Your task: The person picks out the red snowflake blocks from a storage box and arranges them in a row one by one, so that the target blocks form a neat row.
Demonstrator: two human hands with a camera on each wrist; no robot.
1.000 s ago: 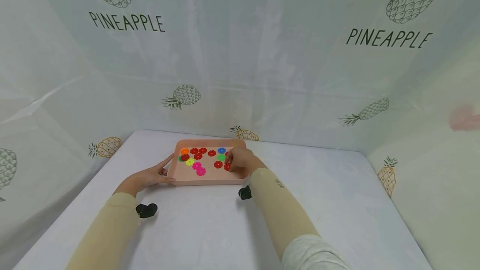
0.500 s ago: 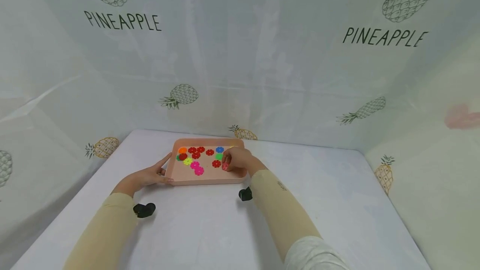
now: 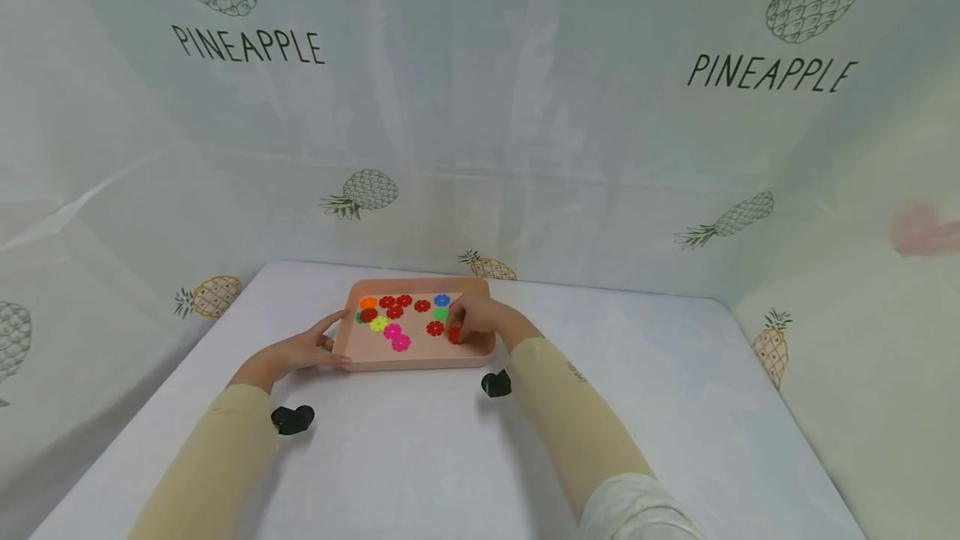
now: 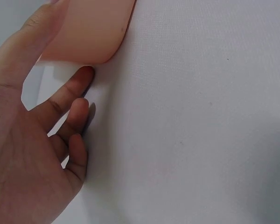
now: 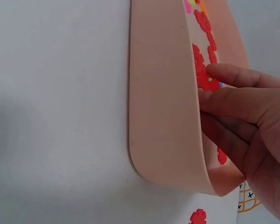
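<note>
A shallow pink tray (image 3: 420, 363) holds several flower-shaped plastic discs: red (image 3: 436, 328), magenta (image 3: 401, 342), yellow (image 3: 378, 323), orange (image 3: 367, 303), blue (image 3: 442, 300) and green. My right hand (image 3: 476, 317) reaches over the tray's right part, and its fingertips pinch a red disc (image 3: 454, 336). In the right wrist view, thumb and fingers meet around a red disc (image 5: 207, 83) just past the front wall. My left hand (image 3: 300, 350) rests at the tray's left end, thumb and forefinger spread along its corner. In the left wrist view its other fingers (image 4: 77, 116) are loosely bent beside the tray.
The tray stands toward the back of a white table (image 3: 390, 457), near a pineapple-print curtain (image 3: 525, 148). Another red disc (image 5: 198, 217) lies on the table past the tray's right end, hidden by my arm in the head view. Black wrist cameras (image 3: 292, 420) hang below both wrists.
My right hand's fingertips have shifted slightly within the tray, and the red disc at them tilted and turned down again. The left hand and tray stay put.
</note>
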